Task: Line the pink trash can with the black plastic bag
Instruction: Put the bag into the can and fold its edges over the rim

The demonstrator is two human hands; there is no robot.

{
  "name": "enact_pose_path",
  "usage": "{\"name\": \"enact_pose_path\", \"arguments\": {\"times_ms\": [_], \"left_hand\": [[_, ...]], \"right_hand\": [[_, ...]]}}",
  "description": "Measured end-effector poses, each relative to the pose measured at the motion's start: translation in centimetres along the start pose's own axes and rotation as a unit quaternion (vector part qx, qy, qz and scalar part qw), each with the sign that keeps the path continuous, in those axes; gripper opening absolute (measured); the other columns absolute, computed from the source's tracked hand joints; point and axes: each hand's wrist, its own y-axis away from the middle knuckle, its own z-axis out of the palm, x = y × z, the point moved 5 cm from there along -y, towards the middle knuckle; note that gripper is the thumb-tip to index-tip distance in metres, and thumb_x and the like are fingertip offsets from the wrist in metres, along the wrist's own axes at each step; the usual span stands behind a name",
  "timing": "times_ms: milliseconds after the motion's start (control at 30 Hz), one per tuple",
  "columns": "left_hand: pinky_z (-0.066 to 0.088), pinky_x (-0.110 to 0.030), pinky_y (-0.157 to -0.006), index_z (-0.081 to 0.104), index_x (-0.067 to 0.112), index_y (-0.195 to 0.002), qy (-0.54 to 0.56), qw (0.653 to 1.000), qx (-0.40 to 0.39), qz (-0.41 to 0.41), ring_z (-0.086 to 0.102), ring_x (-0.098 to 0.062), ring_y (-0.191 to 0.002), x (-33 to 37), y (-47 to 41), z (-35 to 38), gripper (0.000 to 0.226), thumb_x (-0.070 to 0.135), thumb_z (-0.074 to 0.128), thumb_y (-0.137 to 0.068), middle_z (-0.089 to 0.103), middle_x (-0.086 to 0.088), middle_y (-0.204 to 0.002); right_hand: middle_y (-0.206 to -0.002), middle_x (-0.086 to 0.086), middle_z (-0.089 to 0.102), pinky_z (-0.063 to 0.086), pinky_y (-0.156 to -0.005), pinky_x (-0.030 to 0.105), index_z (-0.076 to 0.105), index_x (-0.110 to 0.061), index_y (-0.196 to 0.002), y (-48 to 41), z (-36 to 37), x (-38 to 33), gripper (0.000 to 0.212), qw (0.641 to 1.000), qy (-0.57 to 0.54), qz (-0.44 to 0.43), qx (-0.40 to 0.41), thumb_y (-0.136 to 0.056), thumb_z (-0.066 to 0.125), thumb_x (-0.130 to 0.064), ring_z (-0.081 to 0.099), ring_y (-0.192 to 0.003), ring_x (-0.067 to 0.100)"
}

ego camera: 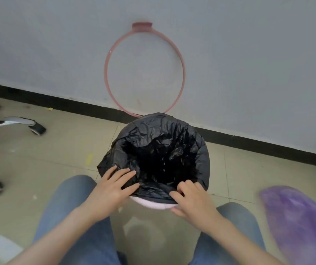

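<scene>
The pink trash can (151,204) stands on the floor between my knees, with only a strip of its near rim showing. The crinkled black plastic bag (159,148) sits inside it, its mouth spread wide and folded over the far and side rims. My left hand (113,186) lies flat on the bag's loose near-left edge, fingers spread. My right hand (189,199) pinches the bag's near-right edge at the rim, thumb under the rim. The can's pink ring (107,60) leans upright against the wall behind.
A grey wall with a black baseboard (249,142) runs right behind the can. Office-chair legs with castors (36,128) stand at the left on the tiled floor. A blurred purple plastic bundle (296,222) lies at my right knee.
</scene>
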Motion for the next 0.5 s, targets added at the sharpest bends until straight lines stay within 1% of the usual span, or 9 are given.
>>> {"name": "enact_pose_path", "arguments": {"times_ms": [33,100,167,200,233,300,367,433,500], "left_hand": [[0.050,-0.048,-0.091,0.054,0.022,-0.105,0.003,1.000,0.000,-0.002,0.066,-0.028,-0.100,-0.1,0.2,0.4,0.067,0.016,0.086,-0.046,0.071,-0.012,-0.107],[0.042,-0.044,-0.102,0.051,0.017,-0.109,0.009,0.999,0.028,-0.013,0.060,-0.029,-0.106,-0.4,1.1,0.5,0.079,-0.001,0.084,-0.040,0.071,-0.015,-0.107],[0.035,-0.038,-0.105,0.050,0.012,-0.113,0.022,0.997,0.078,-0.003,0.052,-0.030,-0.113,0.1,2.0,-0.2,0.067,-0.010,0.074,-0.054,0.070,-0.018,-0.109],[0.043,-0.037,-0.100,0.049,0.010,-0.114,0.040,0.994,0.101,0.009,0.054,-0.032,-0.113,0.4,2.6,-0.6,0.048,-0.009,0.061,-0.071,0.069,-0.018,-0.109],[0.052,-0.037,-0.091,0.050,0.009,-0.114,0.054,0.993,0.108,0.014,0.059,-0.033,-0.111,0.6,3.0,-0.7,0.031,-0.005,0.042,-0.086,0.069,-0.019,-0.109],[0.059,-0.034,-0.073,0.051,0.009,-0.111,0.074,0.992,0.101,0.014,0.063,-0.033,-0.107,1.0,3.7,-1.2,0.039,-0.002,0.018,-0.092,0.069,-0.018,-0.108],[0.058,-0.026,-0.069,0.055,0.010,-0.105,0.076,0.993,0.087,0.018,0.055,-0.031,-0.115,1.0,4.0,-1.2,0.032,0.000,0.032,-0.086,0.068,-0.018,-0.111],[0.055,-0.026,-0.077,0.065,0.011,-0.093,0.086,0.993,0.077,0.021,0.048,-0.025,-0.117,0.9,4.3,-1.1,0.025,0.021,0.043,-0.090,0.066,-0.018,-0.115],[0.052,-0.024,-0.074,0.070,0.012,-0.072,0.125,0.990,0.065,-0.027,0.049,-0.018,-0.107,0.4,4.6,-0.9,0.049,0.042,0.037,-0.093,0.066,-0.014,-0.113]], "right_hand": [[-0.065,-0.003,0.054,0.027,-0.058,0.025,0.057,-0.019,-0.078,0.2,0.2,-0.2,0.031,0.999,0.010,-0.013,0.031,-0.059,0.075,-0.036,0.031,-0.068,0.016],[-0.064,-0.001,0.056,0.022,-0.059,0.027,0.053,-0.015,-0.084,0.8,0.2,-0.9,0.018,0.994,0.028,-0.042,0.097,-0.074,0.064,-0.023,0.031,-0.068,0.017],[-0.062,0.001,0.056,0.025,-0.057,0.027,0.053,-0.011,-0.088,1.4,0.0,-1.4,0.006,0.988,0.023,-0.055,0.139,-0.084,0.054,-0.007,0.033,-0.066,0.018],[-0.060,0.002,0.056,0.028,-0.053,0.027,0.053,-0.009,-0.088,1.7,-0.2,-1.6,0.012,0.986,0.013,-0.055,0.157,-0.088,0.045,-0.001,0.034,-0.063,0.018],[-0.057,0.002,0.056,0.030,-0.049,0.027,0.053,-0.009,-0.086,1.9,-0.4,-1.8,0.019,0.984,0.006,-0.061,0.170,-0.091,0.038,0.001,0.037,-0.060,0.018],[-0.054,0.002,0.055,0.031,-0.046,0.026,0.053,-0.008,-0.082,2.3,-0.5,-2.2,0.020,0.981,0.001,-0.078,0.179,-0.091,0.038,0.001,0.041,-0.054,0.018],[-0.053,0.001,0.052,0.027,-0.048,0.025,0.056,-0.009,-0.076,2.5,-0.2,-2.7,0.017,0.980,0.016,-0.087,0.178,-0.084,0.046,0.003,0.038,-0.054,0.018],[-0.054,0.000,0.048,0.024,-0.051,0.026,0.058,-0.011,-0.070,2.5,0.5,-3.2,0.014,0.983,0.036,-0.091,0.155,-0.075,0.054,0.002,0.032,-0.058,0.018],[-0.054,-0.002,0.047,0.027,-0.049,0.025,0.058,-0.014,-0.065,2.6,0.9,-3.5,0.011,0.987,0.048,-0.091,0.120,-0.071,0.061,-0.006,0.035,-0.057,0.018]]}}
